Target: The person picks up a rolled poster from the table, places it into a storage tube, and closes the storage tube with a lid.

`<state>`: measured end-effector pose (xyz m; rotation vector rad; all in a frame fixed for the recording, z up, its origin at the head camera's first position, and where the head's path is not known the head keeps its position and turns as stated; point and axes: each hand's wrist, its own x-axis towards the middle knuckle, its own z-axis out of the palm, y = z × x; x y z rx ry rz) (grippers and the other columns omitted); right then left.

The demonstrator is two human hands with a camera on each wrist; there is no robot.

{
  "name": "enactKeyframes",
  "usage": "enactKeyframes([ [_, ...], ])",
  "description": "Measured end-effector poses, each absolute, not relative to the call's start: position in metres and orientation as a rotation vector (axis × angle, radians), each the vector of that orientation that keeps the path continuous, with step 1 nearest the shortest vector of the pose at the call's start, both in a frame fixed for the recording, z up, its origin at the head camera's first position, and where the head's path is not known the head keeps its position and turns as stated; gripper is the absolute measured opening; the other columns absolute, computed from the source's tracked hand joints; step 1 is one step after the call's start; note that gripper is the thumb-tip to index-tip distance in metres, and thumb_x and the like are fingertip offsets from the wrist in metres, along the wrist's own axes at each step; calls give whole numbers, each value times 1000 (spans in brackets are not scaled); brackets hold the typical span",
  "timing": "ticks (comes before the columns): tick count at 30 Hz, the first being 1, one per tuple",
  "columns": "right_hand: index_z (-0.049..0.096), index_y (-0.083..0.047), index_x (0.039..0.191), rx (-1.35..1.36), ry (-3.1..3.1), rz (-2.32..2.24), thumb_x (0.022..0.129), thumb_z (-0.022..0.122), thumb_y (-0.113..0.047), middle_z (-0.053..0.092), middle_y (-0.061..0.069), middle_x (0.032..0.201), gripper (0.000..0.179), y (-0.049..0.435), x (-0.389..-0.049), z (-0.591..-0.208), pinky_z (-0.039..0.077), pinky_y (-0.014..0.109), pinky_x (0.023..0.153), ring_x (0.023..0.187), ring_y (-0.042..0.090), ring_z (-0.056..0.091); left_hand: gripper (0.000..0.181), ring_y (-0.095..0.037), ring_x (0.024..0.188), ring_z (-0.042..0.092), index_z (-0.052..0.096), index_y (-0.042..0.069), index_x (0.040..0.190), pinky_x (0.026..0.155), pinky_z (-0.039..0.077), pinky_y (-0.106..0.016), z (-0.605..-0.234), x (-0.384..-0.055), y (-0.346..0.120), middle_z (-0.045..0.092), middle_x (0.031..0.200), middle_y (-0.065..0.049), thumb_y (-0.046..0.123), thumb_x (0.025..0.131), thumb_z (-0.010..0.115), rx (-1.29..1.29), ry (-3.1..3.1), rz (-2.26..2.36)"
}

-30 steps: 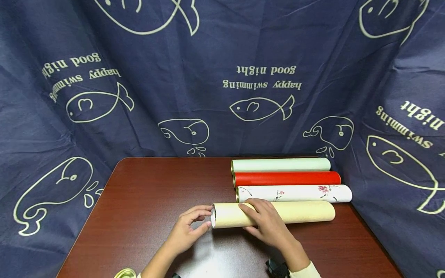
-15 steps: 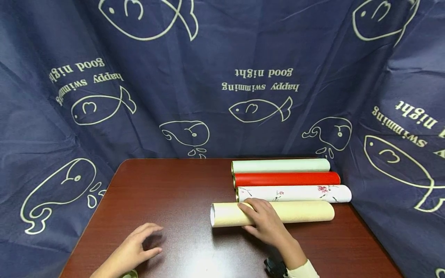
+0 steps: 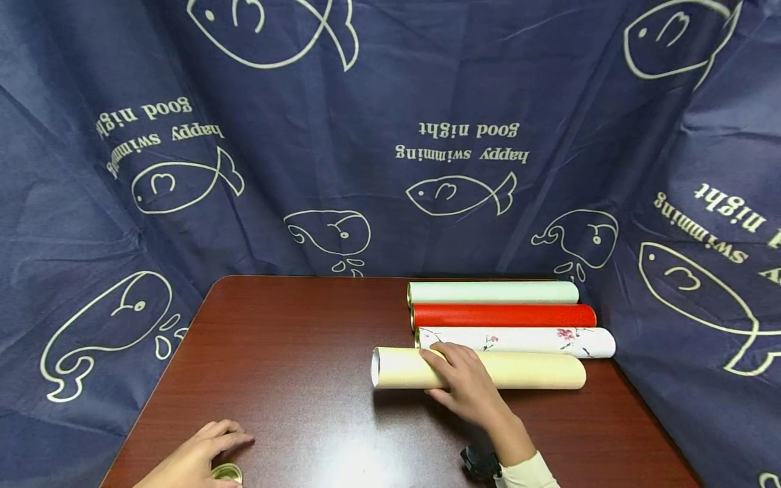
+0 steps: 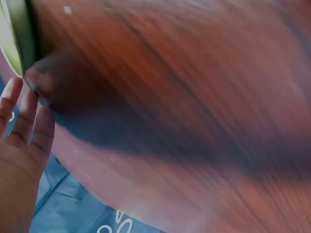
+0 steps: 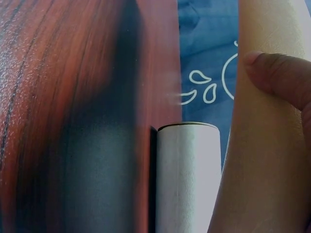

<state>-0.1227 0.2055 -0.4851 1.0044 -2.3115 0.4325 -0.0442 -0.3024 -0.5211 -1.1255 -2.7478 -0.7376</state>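
Near the left end of a cream cardboard tube [image 3: 537, 371], my right hand [image 3: 470, 386] grips it from above, with the thumb along the near side. The tube's left end [image 3: 375, 368] is uncapped and shows a pale inside. In the right wrist view the thumb lies across the tube [image 5: 265, 145]. At the front left, my left hand [image 3: 198, 457] is over a round gold lid [image 3: 227, 472]. Its fingers [image 4: 22, 111] are extended, with fingertips at the lid's rim [image 4: 19, 36] in the left wrist view. The lid is partly hidden by the hand.
Behind the cream tube, three capped tubes lie side by side: a white one with blossoms [image 3: 531, 341], a red one [image 3: 506, 315] and a pale green one [image 3: 494, 292]. All lie on a brown wooden table [image 3: 293, 352]. A dark blue printed curtain [image 3: 366, 115] surrounds it.
My left hand has left the cream tube's left end and moved down-left to the gold lid. My right hand still holds the tube, which has shifted slightly up in the head view.
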Motion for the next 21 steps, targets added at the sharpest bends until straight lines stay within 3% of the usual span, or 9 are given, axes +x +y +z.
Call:
enactKeyframes([
  [5, 60, -15, 130, 998, -2300, 446, 59, 92, -25, 60, 7, 119, 79, 206, -123, -486, 46, 48, 91, 107, 28, 59, 56, -2, 90, 47, 70, 16, 114, 65, 47, -24, -524, -41, -306, 50, 104, 16, 54, 75, 81, -1236, -2722, -612],
  [9, 61, -15, 130, 1005, -2286, 447, 57, 92, -25, 60, 8, 119, 79, 205, -124, -487, 47, 48, 90, 107, 29, 59, 40, 3, 88, 44, 70, 21, 110, 62, 43, -19, -530, -36, -300, 45, 100, 21, 45, 79, 80, -1247, -2631, -570],
  [15, 61, -15, 130, 991, -2304, 428, 57, 93, -26, 60, 8, 120, 81, 205, -124, -489, 47, 48, 91, 108, 28, 59, 30, 5, 83, 41, 69, 23, 102, 62, 35, -11, -536, -35, -294, 44, 95, 21, 29, 75, 82, -1345, -2533, -572],
  [21, 61, -15, 130, 995, -2301, 432, 58, 92, -26, 60, 8, 120, 79, 206, -125, -490, 47, 47, 91, 109, 28, 59, 32, 4, 81, 43, 69, 21, 96, 64, 34, -9, -533, -45, -283, 47, 92, 19, 31, 70, 85, -1385, -2486, -644],
])
